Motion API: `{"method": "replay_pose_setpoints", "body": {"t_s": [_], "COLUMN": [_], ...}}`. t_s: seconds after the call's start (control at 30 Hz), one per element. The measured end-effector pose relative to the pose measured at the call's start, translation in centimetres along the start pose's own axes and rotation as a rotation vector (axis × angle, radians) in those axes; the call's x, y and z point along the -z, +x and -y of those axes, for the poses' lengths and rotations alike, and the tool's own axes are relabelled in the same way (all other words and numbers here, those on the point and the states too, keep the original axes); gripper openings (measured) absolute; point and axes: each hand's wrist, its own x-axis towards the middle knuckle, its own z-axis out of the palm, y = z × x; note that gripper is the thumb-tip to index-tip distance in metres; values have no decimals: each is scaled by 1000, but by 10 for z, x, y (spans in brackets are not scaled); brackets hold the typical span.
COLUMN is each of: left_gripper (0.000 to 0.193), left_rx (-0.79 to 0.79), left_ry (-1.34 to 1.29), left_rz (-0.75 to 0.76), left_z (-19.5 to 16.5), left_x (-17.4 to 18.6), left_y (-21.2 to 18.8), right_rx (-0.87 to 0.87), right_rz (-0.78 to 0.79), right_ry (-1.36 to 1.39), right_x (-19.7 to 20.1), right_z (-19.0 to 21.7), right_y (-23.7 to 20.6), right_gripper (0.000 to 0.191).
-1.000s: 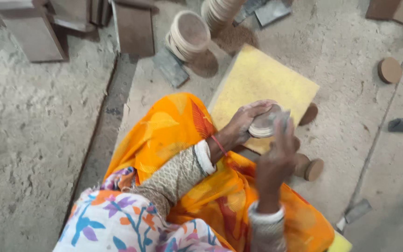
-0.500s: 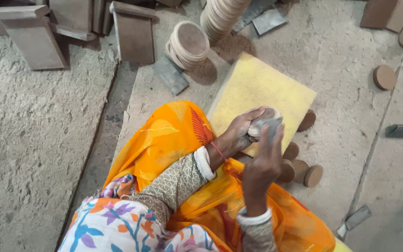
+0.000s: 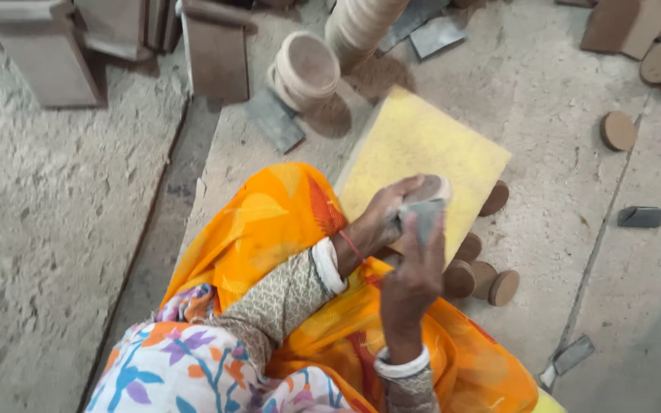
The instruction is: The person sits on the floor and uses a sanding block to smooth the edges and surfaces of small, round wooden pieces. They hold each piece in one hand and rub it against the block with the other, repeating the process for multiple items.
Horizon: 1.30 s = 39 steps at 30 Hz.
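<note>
From my remote seat I see the left hand [image 3: 388, 210] cupped around a small round wooden disc [image 3: 428, 189], fingers closed under and beside it so the disc sits tilted above the yellow pad [image 3: 422, 145]. The right hand [image 3: 415, 271] comes up from six o'clock with its grip pinched shut on a small grey abrasive piece [image 3: 424, 220], pressed against the near edge of the disc. The disc itself is near the centre of the view, just over the pad's lower edge.

To do this rubbing well, I judge the left hand should keep the disc braced and turn it a little at a time, while the right keeps the grey piece flat to the rim with even, light pressure (a steep angle would likely gouge one spot).

More brown discs [image 3: 480, 275] lie on the floor at about four o'clock from the hands, another disc [image 3: 618, 130] sits at two o'clock, and a stack of pale rings [image 3: 306, 69] stands at eleven o'clock.

The disc's underside and most of the left fingers are hidden, the grey piece is blurred so I cannot tell its material, and the orange cloth [image 3: 269, 229] covers the lap.
</note>
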Motion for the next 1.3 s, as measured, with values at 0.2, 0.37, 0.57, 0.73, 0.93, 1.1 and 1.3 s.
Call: {"method": "replay_pose_setpoints", "body": {"t_s": [0.2, 0.37, 0.57, 0.73, 0.93, 1.1, 1.3], "left_gripper": [29, 27, 28, 29, 25, 21, 27], "left_rx": [-45, -100, -70, -44, -96, -79, -148], "left_ry": [218, 186, 284, 209, 24, 114, 203], "left_rz": [267, 221, 140, 260, 187, 229, 239], "left_z": [7, 7, 7, 2, 0, 5, 5], "left_x": [10, -3, -12, -12, -5, 2, 5], "left_y": [-3, -7, -23, -20, -11, -5, -11], "right_rx": [-696, -683, -297, -262, 107, -189, -170], "right_rz": [424, 337, 143, 320, 21, 70, 355], "right_ry": [935, 823, 653, 635, 64, 167, 806], "right_x": [-29, -21, 16, 22, 5, -12, -10], "right_z": [-97, -93, -65, -71, -17, -34, -86], "right_y": [49, 33, 18, 51, 26, 13, 60], "right_gripper": [53, 53, 55, 59, 61, 57, 67]}}
